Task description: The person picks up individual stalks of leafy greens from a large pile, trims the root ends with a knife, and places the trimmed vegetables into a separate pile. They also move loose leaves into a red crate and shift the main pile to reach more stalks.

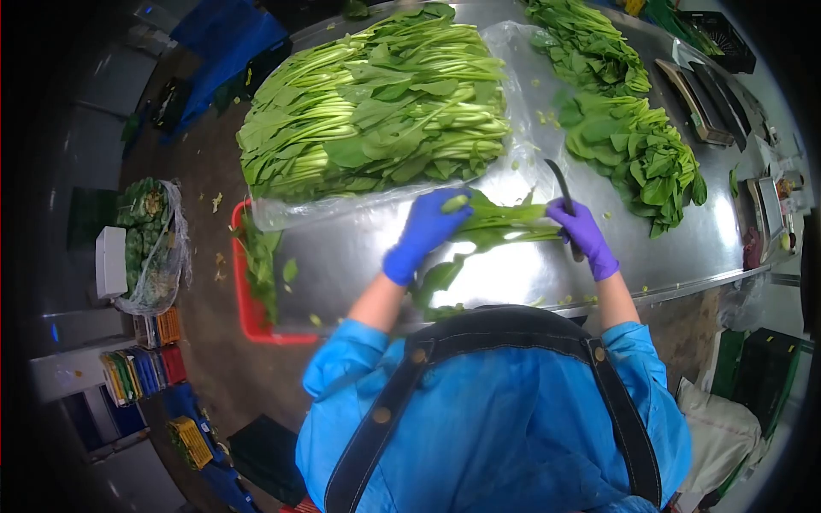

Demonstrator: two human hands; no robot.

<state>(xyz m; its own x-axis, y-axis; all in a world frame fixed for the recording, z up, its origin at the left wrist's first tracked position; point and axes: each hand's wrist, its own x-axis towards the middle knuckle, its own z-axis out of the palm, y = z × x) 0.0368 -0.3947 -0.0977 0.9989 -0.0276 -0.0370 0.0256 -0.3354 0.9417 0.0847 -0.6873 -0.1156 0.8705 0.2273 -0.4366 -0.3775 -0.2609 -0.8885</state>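
Your left hand (pixel 428 224) pinches the light, floppy green leafy bunch (pixel 506 224) by its firmer stalks, the best hold, while your right hand (pixel 586 235) is closed round the black curved knife (pixel 560 181).

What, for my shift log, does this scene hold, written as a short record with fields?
left hand: left hand in a blue glove, gripping a bunch of leafy greens
right hand: right hand in a purple glove, holding a dark knife near the bunch's pale stems
surface: steel table, bunch lying on it
behind the hands: large pile of greens on a clear plastic sheet
to the right: smaller pile of greens
floor, left: red crate with leaf scraps
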